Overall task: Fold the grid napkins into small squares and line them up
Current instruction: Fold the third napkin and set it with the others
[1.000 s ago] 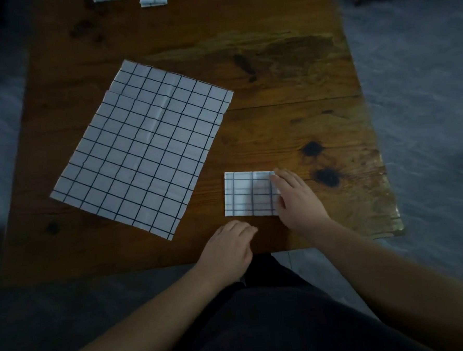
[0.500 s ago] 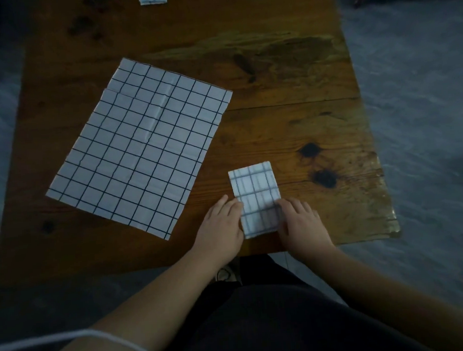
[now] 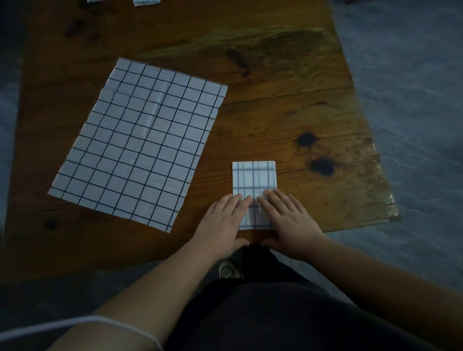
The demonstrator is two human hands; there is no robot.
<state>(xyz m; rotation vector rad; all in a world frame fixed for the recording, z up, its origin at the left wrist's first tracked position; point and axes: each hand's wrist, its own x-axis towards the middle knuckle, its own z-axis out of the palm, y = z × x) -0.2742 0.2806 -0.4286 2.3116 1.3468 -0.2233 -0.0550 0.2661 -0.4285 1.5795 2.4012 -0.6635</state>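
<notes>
both hands [image 3: 257, 214] | fingers [image 3: 237, 200] flat, together, pressing strip [image 3: 254, 178] lower centre | pins it to fold square

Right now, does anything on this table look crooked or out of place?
Only mildly: the big unfolded napkin lies skewed to the table edges and creased, while the folded napkin pressed by the left hand and right hand sits square. The dark spots look like knots, not spills.

Creased matt paper napkin [image 3: 139, 143], glossy knotted wood table [image 3: 289, 112], rough grey carpet [image 3: 416, 109]
</notes>
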